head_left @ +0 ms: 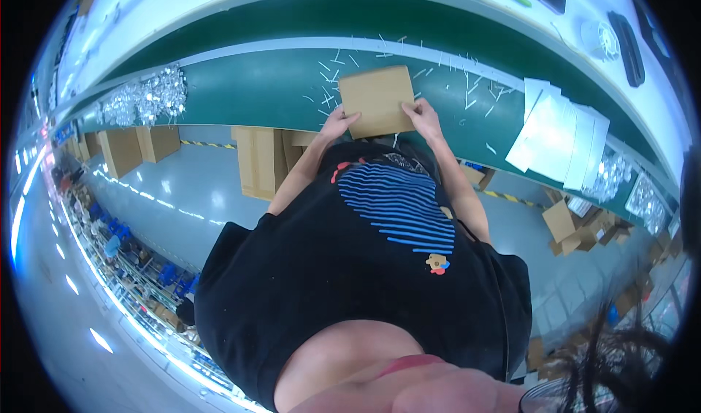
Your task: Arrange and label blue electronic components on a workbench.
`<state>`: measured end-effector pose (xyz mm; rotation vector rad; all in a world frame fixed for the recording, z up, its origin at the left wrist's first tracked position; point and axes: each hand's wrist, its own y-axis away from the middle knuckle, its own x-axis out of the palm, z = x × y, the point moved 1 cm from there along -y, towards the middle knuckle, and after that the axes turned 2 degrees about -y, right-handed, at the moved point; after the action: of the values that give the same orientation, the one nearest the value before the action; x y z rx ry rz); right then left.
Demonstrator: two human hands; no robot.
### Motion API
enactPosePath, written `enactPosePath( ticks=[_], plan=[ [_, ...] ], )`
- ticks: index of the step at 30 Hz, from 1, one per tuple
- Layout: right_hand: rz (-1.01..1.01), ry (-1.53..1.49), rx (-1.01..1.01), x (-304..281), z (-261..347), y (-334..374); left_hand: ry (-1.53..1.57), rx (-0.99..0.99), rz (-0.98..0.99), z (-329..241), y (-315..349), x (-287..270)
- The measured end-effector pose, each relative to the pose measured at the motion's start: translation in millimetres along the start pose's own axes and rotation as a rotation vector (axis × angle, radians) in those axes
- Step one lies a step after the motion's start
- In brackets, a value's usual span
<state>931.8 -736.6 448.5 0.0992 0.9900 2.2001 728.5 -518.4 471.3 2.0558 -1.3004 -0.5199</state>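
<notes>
"Judging by its plain, matte face, how is the brown cardboard piece [377,95] expected to handle?"

"As light and fairly stiff, most likely; little slipping is expected, though its corners may be dented if pinched hard; whether it is a flat sheet or a shallow box cannot be told."

"And where is it held?"

"In front of the torso, over the near edge of the green work surface [248,84]; whether any weight is borne there cannot be told; white strips [471,95] are scattered on both sides, and white sheets [562,139] are laid well to the right."

"How are the fingers set?"

"Its lower left edge is gripped by the left hand [339,123], its right edge by the right hand [423,117]; both thumbs are laid on the visible face; the other fingers are mostly hidden, so how tightly they are curled cannot be told."

"Is that hold judged sound?"

"It is; the load is shared by opposite edges; pressure is best kept off the middle, where bending is likeliest."
</notes>
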Motion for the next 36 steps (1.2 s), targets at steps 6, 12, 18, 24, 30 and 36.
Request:
enactPosePath(
  ticks=[6,12,18,24,30,36],
  plan=[
    [-0.004,0.169,-0.009,9,9,5,0.215,0.095,0.006,13,1,-17],
    [-0.120,-0.048,-0.042,9,50,-25,0.359,0.038,0.018,-35,-44,-46],
    [-0.178,-0.207,-0.098,16,26,-17,0.340,0.092,-0.077,-29,-40,-30],
    [-0.266,-0.231,-0.254,23,5,31,0.140,0.201,0.010,-20,-22,-39],
    [-0.322,0.193,-0.023,10,47,33,0.043,0.119,-0.020,-51,-17,-39],
    [-0.486,0.595,-0.590,11,116,-42,-0.009,0.166,-0.048,-51,-22,-30]
  ],
)
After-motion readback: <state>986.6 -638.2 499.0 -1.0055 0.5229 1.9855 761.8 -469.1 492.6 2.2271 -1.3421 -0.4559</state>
